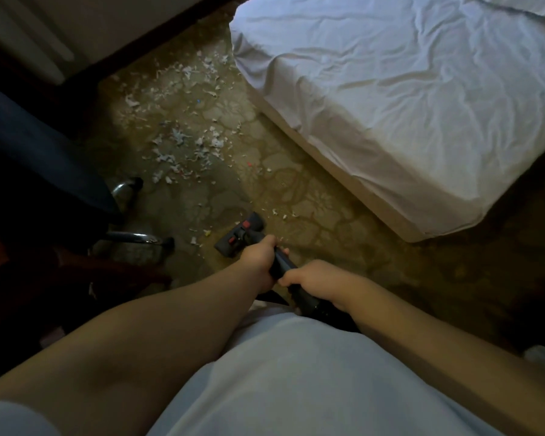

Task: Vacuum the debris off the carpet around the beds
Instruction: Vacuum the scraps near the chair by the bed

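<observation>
The left hand [260,258] has its fingers curled tight round the black vacuum tube [282,265]. The right hand [315,278] is just behind it, nearer the body, and its fingers are wrapped round the same tube too. The two hands almost touch. Both arms are bare and reach out from a light shirt [296,372] at the bottom of the view.

The tube goes forward and down to the vacuum head [238,236]. The head is dark with red parts on it and sits flat on the carpet [328,215], just past the left hand. The carpet is brownish with a curly pattern.

A few small bits lie right beside the head, on its left and just ahead of it. Farther on there is a lot more debris [183,146], white and grey torn bits spread over the carpet, with a couple of tiny red and blue ones mixed in. It runs from near the head up to the far end of the bed.

The bed [390,105] is on the right, with a crumpled white sheet over it. On the left is a dark chair [44,158] with shiny metal legs [132,237] that stand on the carpet near the head
</observation>
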A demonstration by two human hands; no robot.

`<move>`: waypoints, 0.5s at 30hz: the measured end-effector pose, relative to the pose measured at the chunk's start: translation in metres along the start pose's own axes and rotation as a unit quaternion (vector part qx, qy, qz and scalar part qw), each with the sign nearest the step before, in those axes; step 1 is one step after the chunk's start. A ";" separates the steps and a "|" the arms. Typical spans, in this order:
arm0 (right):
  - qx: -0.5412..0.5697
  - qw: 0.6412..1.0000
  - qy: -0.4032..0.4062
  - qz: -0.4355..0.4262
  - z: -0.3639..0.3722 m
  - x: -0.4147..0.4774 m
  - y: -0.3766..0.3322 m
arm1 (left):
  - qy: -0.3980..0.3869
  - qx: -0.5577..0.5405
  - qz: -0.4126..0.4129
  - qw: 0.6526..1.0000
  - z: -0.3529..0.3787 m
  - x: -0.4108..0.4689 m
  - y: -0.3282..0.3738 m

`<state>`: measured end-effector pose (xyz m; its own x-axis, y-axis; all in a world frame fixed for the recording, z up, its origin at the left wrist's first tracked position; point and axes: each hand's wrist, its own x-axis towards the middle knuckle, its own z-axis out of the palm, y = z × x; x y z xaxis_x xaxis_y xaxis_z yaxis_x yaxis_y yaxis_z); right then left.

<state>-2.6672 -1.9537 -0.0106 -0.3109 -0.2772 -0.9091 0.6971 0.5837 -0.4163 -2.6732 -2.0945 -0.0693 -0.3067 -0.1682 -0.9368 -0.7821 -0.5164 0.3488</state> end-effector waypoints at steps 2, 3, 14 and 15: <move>-0.009 1.000 -0.001 -0.007 0.014 0.017 -0.020 | 0.010 0.004 0.001 1.000 -0.017 0.013 0.019; -0.011 1.000 -0.002 -0.007 0.019 0.025 -0.027 | 0.013 0.008 0.003 1.000 -0.023 0.019 0.027; 0.053 0.998 0.038 -0.010 0.011 0.059 -0.042 | -0.006 0.063 0.014 0.998 -0.005 0.058 0.061; 0.062 0.997 0.044 -0.010 0.007 0.057 -0.037 | -0.010 0.072 0.012 0.997 0.002 0.058 0.058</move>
<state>-2.7066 -1.9964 -0.0473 -0.3777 -0.2162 -0.9004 0.7632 0.4779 -0.4349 -2.7379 -2.1324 -0.1031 -0.3363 -0.1612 -0.9279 -0.8440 -0.3855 0.3728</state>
